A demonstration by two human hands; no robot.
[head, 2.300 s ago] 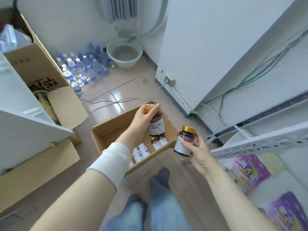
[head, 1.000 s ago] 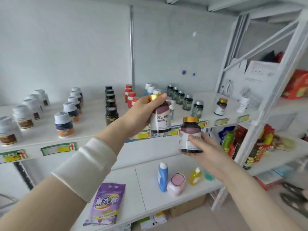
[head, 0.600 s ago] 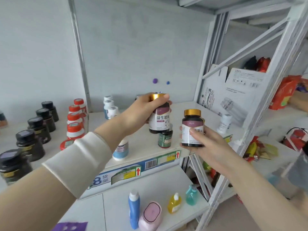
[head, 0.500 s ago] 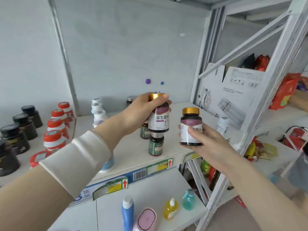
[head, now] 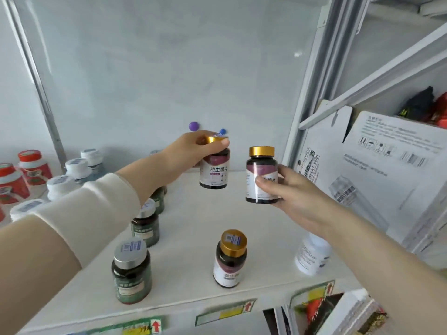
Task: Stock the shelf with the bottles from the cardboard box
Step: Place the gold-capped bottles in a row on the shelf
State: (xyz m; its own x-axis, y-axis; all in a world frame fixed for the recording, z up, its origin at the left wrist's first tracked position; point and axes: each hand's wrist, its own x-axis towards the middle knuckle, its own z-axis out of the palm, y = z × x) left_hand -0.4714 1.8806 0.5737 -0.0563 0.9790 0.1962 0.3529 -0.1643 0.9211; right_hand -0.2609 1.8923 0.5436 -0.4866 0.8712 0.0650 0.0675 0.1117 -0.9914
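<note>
My left hand (head: pixel 193 151) grips a dark gold-capped bottle (head: pixel 214 170) by its cap, holding it upright in the air above the white shelf (head: pixel 193 228). My right hand (head: pixel 294 197) holds a second gold-capped bottle (head: pixel 261 176) by its body, just right of the first. A third bottle of the same kind (head: pixel 230 258) stands on the shelf near the front edge, below both hands. The cardboard box is out of view.
A row of green bottles with silver caps (head: pixel 131 270) runs back along the left under my left arm. White-capped bottles (head: pixel 76 168) and red-capped bottles (head: pixel 33 166) stand further left. A white bottle (head: pixel 312 256) and a white carton (head: pixel 377 170) sit at the right by the shelf upright (head: pixel 312 76).
Both hands have carried their bottles from the box on the floor up to the shelf and further in over its surface. The view has closed in on the shelf's right end.
</note>
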